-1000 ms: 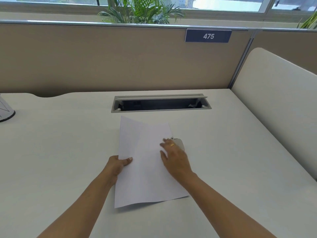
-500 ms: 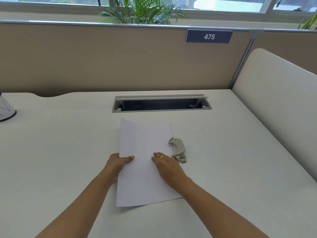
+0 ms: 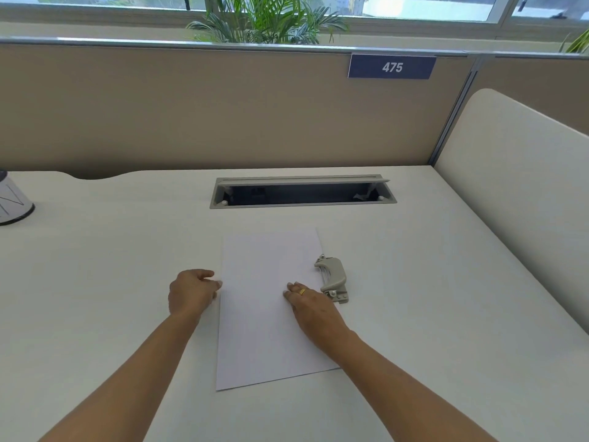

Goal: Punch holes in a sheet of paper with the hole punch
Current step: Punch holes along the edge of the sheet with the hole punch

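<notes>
Sheet of paper (image 3: 259,317) flat on the white desk (image 3: 424,317), straight in front of you, long side running away from you, near right corner turned a little toward your right.

Your left hand (image 3: 189,293): sits on the desk beside the sheet's left edge. Fingers loosely curled, fingertips (image 3: 219,284) touching that edge. No grasp on the paper shows; the hand is released.

Your right hand (image 3: 314,309): lies palm down on the right part of the sheet, fingers straight and together, pressing flat. Nothing gripped. Gold ring (image 3: 302,292) on one finger.

Hole punch (image 3: 334,277): grey, standing on the desk at the sheet's right edge, just beyond your right fingers. Neither hand is touching it. Its mouth faces the paper. The sheet's edge reaches the punch, but you cannot tell from here whether it sits inside the slot or only against it.

Surroundings: open cable tray (image 3: 302,193) sunk in the desk beyond the sheet. Tan partition (image 3: 191,106) behind, with a blue plate reading 475 (image 3: 392,67). White side panel (image 3: 516,186) to your right. White container (image 3: 14,204) with a dark base, cut off at the far left. Palm leaves (image 3: 264,19) and window behind the partition.
</notes>
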`<state>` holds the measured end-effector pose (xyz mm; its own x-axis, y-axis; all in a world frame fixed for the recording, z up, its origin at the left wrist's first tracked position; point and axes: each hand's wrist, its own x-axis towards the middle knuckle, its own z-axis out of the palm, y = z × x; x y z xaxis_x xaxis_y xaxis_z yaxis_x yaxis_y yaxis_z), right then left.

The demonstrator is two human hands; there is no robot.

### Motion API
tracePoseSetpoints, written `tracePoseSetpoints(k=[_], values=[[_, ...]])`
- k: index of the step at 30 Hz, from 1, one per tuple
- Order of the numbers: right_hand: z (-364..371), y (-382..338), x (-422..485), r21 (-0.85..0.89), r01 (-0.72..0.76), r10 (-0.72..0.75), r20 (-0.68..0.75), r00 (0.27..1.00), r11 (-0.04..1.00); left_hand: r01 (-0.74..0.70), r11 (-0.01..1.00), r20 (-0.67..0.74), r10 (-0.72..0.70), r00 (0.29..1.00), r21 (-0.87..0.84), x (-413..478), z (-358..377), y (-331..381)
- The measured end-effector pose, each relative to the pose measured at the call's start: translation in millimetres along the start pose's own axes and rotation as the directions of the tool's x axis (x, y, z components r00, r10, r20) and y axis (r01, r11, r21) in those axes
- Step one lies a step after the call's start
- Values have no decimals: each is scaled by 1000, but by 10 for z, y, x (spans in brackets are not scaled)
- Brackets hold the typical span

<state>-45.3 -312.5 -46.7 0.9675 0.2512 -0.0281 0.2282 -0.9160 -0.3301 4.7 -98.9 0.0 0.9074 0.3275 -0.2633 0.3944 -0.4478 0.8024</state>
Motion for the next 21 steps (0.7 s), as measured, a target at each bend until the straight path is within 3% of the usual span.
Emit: tracePoseSetpoints(k=[3,6,8,12,21], values=[[-5,-8,-14,7,-1,1,-8,1000,1000,-251,934,-49,272,961,254,-114,104,43],[-11,-19,-23,11,10,-9,-27,1000,1000,-494,819,40,505,862,294,-216,316,41],[-14,-21,-29,14,9,-8,-39,999,1000,-577,752,113,574,811,320,-255,464,31],[-27,-24,-34,21,7,-6,-49,999,1000,-635,690,218,599,770,348,-266,685,23],[-21,-36,-70,137,0,12,-86,996,991,-593,651,297,515,804,475,-275,882,-120]])
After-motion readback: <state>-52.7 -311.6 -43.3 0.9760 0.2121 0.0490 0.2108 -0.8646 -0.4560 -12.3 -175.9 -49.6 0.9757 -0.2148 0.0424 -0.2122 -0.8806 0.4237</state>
